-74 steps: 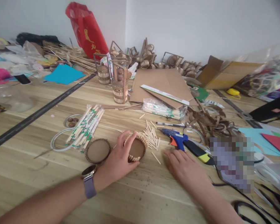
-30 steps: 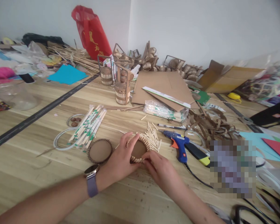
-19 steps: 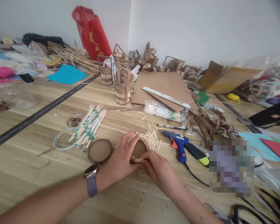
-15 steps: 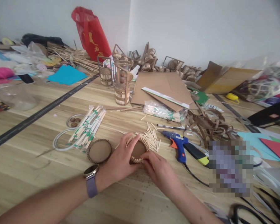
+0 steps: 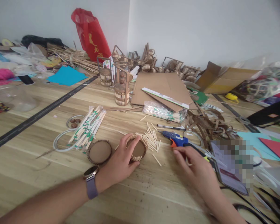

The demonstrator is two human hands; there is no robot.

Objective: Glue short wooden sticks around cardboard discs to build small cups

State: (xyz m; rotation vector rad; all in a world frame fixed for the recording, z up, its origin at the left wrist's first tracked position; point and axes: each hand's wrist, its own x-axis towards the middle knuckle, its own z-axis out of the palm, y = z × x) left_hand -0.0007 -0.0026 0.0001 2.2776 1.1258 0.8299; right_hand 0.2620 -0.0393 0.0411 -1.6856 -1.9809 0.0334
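My left hand [image 5: 123,160] is curled around a small round cardboard tray [image 5: 140,147] edged with short upright wooden sticks. Its thumb is at the near rim and its fingers lie across the left and far rim. To the right, my right hand [image 5: 194,166] is bent over the handle of a blue hot glue gun [image 5: 177,139], fingertips just below the orange trigger; the handle is mostly hidden. Cut stick pieces [image 5: 153,137] lie between tray and gun, one apart [image 5: 156,160]. Left of my left hand lies a round cardboard disc [image 5: 100,151] with a ridged dark edge.
Wrapped chopsticks [image 5: 88,127] and tape rolls [image 5: 63,140] lie left. Finished small baskets [image 5: 122,93], cardboard sheets [image 5: 157,85] and a red bag [image 5: 91,34] stand behind. Brown strips [image 5: 212,121], a cutter and a phone [image 5: 231,174] crowd the right, with a cable below.
My right hand has left the tray's near rim and moved right to the glue gun's handle. My left hand stays on the tray. A single loose stick now shows between them.
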